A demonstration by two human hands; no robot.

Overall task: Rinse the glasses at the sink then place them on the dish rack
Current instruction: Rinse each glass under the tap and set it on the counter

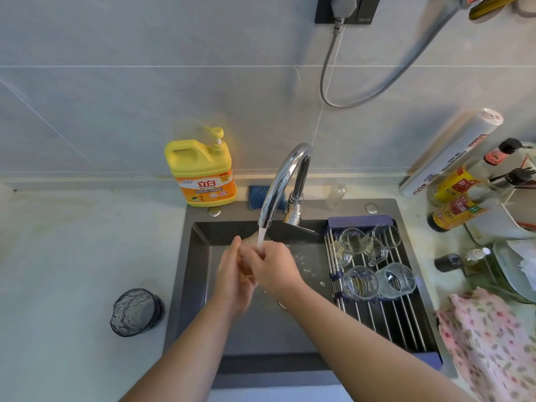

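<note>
— Where's the glass [245, 266]?
— In the sink [197, 285], under the running tap [278, 181], mostly hidden.
— And the hands?
— Left hand [232, 277] and right hand [274, 268] are together, wrapped round it.

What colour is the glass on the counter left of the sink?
The glass is smoky grey, head view.

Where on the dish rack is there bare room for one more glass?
The near half of the dish rack, from the two tumblers to its near purple edge, is bare bars. The far half is crowded: two handled glasses behind those tumblers.
</note>
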